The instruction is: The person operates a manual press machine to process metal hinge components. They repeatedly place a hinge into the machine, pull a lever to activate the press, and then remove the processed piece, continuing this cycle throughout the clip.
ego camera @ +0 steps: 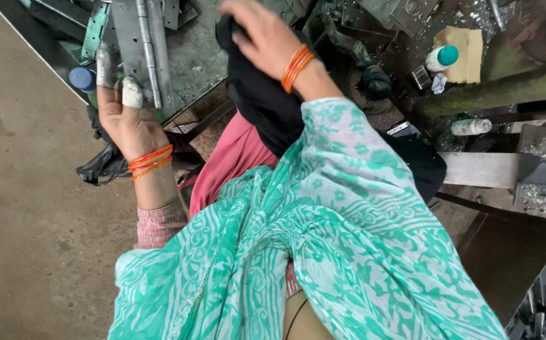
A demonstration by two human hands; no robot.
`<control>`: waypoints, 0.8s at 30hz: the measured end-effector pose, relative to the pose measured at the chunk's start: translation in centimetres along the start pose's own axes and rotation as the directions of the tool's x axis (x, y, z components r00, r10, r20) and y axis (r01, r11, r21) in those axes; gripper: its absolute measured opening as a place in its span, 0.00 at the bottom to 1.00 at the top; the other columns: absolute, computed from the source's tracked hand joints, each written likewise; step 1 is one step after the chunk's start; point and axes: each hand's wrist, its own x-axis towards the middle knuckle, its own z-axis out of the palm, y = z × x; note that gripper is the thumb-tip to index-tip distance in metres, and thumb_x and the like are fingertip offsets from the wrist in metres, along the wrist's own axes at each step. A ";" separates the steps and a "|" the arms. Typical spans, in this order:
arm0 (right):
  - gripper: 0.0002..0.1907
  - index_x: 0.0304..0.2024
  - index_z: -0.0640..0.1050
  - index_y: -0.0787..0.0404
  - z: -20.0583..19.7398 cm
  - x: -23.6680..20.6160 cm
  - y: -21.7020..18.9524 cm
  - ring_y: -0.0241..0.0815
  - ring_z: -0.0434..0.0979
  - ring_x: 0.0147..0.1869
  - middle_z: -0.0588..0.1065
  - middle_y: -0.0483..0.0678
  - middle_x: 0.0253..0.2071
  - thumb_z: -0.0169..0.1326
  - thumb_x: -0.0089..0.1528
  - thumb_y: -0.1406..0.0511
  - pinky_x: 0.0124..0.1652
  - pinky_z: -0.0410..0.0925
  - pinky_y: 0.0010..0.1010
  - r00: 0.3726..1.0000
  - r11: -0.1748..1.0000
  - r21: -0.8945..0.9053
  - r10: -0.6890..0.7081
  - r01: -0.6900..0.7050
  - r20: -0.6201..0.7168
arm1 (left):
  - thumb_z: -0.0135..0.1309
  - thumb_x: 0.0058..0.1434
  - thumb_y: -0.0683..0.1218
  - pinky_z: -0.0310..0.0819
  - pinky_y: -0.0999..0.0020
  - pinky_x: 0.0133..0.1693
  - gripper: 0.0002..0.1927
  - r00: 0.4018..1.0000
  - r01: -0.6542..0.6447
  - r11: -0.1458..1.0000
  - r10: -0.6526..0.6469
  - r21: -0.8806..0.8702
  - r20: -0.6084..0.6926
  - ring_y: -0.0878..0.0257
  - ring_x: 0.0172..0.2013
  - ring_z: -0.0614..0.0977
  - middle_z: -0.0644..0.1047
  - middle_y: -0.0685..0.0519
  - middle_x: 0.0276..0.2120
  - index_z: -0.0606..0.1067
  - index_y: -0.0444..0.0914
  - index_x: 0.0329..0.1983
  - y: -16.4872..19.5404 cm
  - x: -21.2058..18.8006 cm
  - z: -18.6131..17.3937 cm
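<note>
Two hands are at work in the upper half of the frame, each wrist ringed with thin orange bangles. At upper left, the left hand (125,110) reaches up to a long grey metal hinge (149,50) that lies on a metal worktable (200,60); its fingers are extended upward, two of them capped in pale wrapping, and they appear to press against the hinge's lower edge, though the blur makes the exact contact hard to judge. Just left of those fingers a blue cap (83,79) peeks out. At top centre, the right hand (263,34) is curled around a bunched black cloth (257,94), gripping it near its upper end while the rest hangs down toward the pink garment below. A green-and-white patterned scarf (323,252) fills the lower middle of the frame. At upper right, a white bottle with a teal cap (441,58) rests on a brown piece of cardboard (468,53), well apart from both hands.
</note>
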 end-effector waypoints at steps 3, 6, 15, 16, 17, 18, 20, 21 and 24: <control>0.26 0.59 0.74 0.59 1.6 -2.6 -5.8 0.54 0.74 0.59 0.71 0.53 0.60 0.61 0.58 0.69 0.55 0.70 0.42 0.997 0.953 -0.302 0.043 -0.022 0.066 | 0.53 0.77 0.33 0.77 0.60 0.65 0.27 1.000 -0.028 0.999 0.028 -0.026 0.007 0.59 0.62 0.79 0.72 0.49 0.68 0.62 0.33 0.77 1.3 0.1 0.4; 0.21 0.56 0.75 0.58 2.5 -6.3 -9.7 0.49 0.74 0.54 0.72 0.50 0.55 0.61 0.60 0.65 0.50 0.69 0.40 0.989 0.940 -0.326 0.132 -0.104 0.064 | 0.52 0.76 0.34 0.79 0.59 0.60 0.26 1.000 0.010 1.000 -0.010 -0.017 -0.004 0.58 0.59 0.80 0.73 0.48 0.67 0.63 0.34 0.75 1.4 0.3 0.6; 0.05 0.37 0.78 0.58 6.9 -11.9 -8.3 0.49 0.73 0.45 0.71 0.49 0.40 0.57 0.59 0.66 0.39 0.69 0.38 0.882 0.666 -0.698 0.460 -0.265 0.104 | 0.53 0.75 0.32 0.78 0.71 0.53 0.25 0.997 0.074 0.997 -0.074 0.011 0.018 0.64 0.54 0.80 0.76 0.47 0.63 0.65 0.31 0.74 -1.1 0.1 1.0; 0.04 0.36 0.77 0.58 6.9 -11.8 -8.1 0.49 0.74 0.45 0.71 0.49 0.40 0.56 0.59 0.66 0.39 0.69 0.39 0.888 0.711 -0.638 0.451 -0.296 0.091 | 0.53 0.74 0.32 0.74 0.74 0.49 0.25 0.996 0.080 0.997 -0.080 0.017 0.033 0.65 0.53 0.80 0.75 0.48 0.63 0.65 0.31 0.74 -0.9 0.0 1.1; 0.03 0.36 0.77 0.58 6.9 -11.7 -8.1 0.48 0.74 0.44 0.70 0.49 0.39 0.56 0.59 0.66 0.40 0.70 0.39 0.895 0.752 -0.576 0.440 -0.321 0.075 | 0.53 0.74 0.32 0.71 0.77 0.44 0.26 0.995 0.084 0.996 -0.085 0.021 0.047 0.66 0.52 0.79 0.75 0.48 0.63 0.65 0.32 0.74 -0.7 -0.1 1.3; 0.02 0.35 0.76 0.57 6.8 -11.6 -8.5 0.48 0.74 0.44 0.70 0.48 0.39 0.55 0.59 0.67 0.40 0.70 0.40 0.902 0.790 -0.509 0.428 -0.342 0.059 | 0.53 0.74 0.32 0.67 0.80 0.40 0.26 0.994 0.089 0.996 -0.091 0.025 0.061 0.67 0.51 0.79 0.75 0.48 0.63 0.65 0.32 0.74 -0.3 -0.3 1.5; 0.06 0.36 0.77 0.58 6.9 -11.4 -10.2 0.49 0.75 0.42 0.71 0.49 0.38 0.53 0.56 0.68 0.41 0.71 0.40 0.947 0.906 -0.315 0.315 -0.282 0.058 | 0.52 0.73 0.31 0.76 0.75 0.50 0.27 0.993 0.110 0.993 -0.112 0.038 0.040 0.65 0.55 0.80 0.74 0.48 0.65 0.63 0.32 0.74 0.7 -0.5 2.0; 0.08 0.39 0.77 0.59 7.3 -11.3 -11.7 0.50 0.75 0.42 0.71 0.49 0.38 0.52 0.56 0.68 0.42 0.71 0.40 0.980 0.963 -0.202 0.190 -0.175 0.056 | 0.51 0.72 0.30 0.80 0.72 0.55 0.28 0.992 0.121 0.992 -0.122 0.043 0.029 0.63 0.58 0.81 0.73 0.48 0.65 0.63 0.32 0.74 1.2 -0.7 2.3; 0.10 0.40 0.78 0.61 8.8 -11.2 -16.7 0.53 0.75 0.41 0.72 0.52 0.39 0.53 0.56 0.66 0.39 0.71 0.43 0.970 0.993 0.020 -0.116 0.115 0.213 | 0.50 0.73 0.31 0.82 0.69 0.54 0.28 0.993 0.120 0.992 -0.121 0.034 0.010 0.61 0.57 0.82 0.74 0.45 0.67 0.62 0.30 0.75 2.8 -0.9 3.0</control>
